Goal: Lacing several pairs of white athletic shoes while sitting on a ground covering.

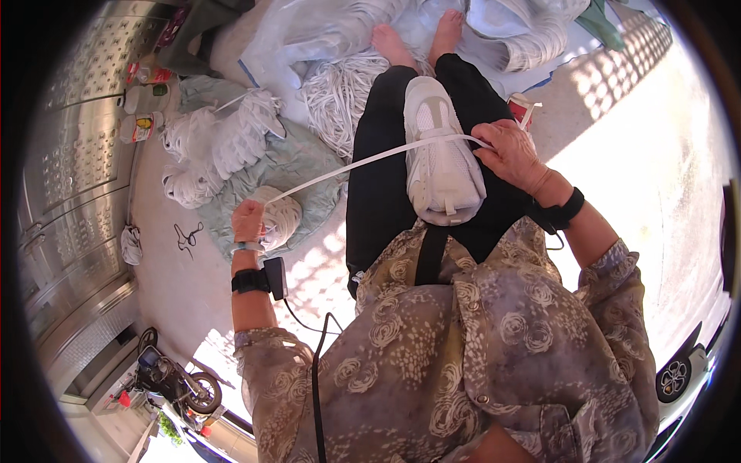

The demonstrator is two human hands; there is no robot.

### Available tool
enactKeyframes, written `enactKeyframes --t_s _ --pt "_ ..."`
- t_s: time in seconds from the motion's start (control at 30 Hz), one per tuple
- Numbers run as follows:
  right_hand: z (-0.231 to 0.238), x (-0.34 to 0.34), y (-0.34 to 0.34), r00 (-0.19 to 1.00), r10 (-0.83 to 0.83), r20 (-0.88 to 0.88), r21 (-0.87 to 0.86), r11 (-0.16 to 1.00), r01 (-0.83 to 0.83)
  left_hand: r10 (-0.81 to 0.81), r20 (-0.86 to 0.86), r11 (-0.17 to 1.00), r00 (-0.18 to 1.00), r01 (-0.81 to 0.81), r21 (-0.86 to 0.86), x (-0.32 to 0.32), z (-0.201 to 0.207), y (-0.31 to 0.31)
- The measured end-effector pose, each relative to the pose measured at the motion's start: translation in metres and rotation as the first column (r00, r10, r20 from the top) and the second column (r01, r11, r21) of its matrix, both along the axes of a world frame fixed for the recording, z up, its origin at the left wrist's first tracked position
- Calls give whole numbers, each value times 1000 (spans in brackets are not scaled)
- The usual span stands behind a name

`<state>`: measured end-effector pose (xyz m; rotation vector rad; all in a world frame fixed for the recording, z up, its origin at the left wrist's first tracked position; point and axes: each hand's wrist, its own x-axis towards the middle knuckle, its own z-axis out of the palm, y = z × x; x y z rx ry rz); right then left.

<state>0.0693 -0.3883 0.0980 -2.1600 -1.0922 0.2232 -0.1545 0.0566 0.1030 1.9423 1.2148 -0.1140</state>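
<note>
My left hand (248,221) is closed in a loose fist on one end of a flat white lace (347,168), and my right hand (507,154) is curled in a tight pinch on its other stretch, so the lace spans nearly taut between them. The white shoe (446,181) rests lengthwise on my black trousers (370,177), just left of my right hand and well to the right of my left, with the lace crossing over its upper; whether it passes through an eyelet there I cannot tell. I judge the step to be lacing, with the length being pulled out or evened between my hands; the next move seems to call for keeping the shoe steady on my lap while one end is brought to an eyelet. My left forearm reaches straight forward, its wrist in a black strap (248,280); my right forearm slants inward, knuckles turned up, elbow bent out to the side. Just right of my left hand sits a white bundle (283,220), on a pale green cloth (312,158). Beyond my left hand lies a heap of white shoes (245,139), just past my right hand stands a red container (519,108), and ahead, between both hands, spreads a pile of loose laces (333,100).
</note>
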Motion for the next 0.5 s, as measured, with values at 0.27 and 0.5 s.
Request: enactKeyframes --t_s 0.27,0.5 --pt "-3 3 4 984 19 178 -22 1000 -15 -843 151 478 516 592 648 101 0 -164" --pt "13 13 -9 981 41 192 -126 992 -16 -945 13 263 326 737 623 136 7 -199"
